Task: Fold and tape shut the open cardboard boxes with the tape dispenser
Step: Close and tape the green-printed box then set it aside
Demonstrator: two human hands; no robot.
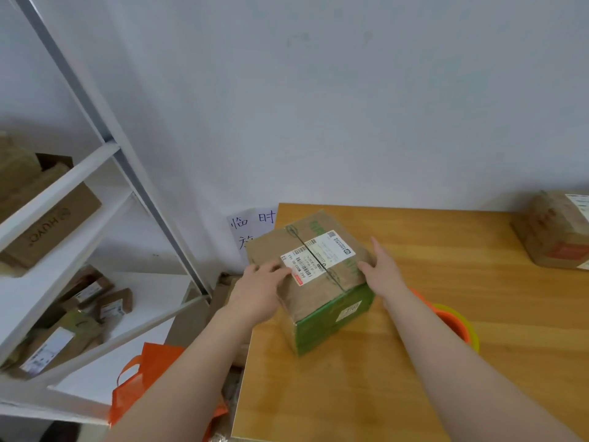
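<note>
Near the back-left corner of the bench, the flaps of the cardboard box are pressed shut by the flat left hand and right hand; taping seems next, needing one hand freed.

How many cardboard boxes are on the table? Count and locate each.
2. Green-sided box between left hand and right hand, near table's left edge; second box far right, cropped. Others possibly off-frame.

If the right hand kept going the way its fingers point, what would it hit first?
Probably the white wall behind the table; the right hand lies beside the cardboard box, depth unclear.
</note>
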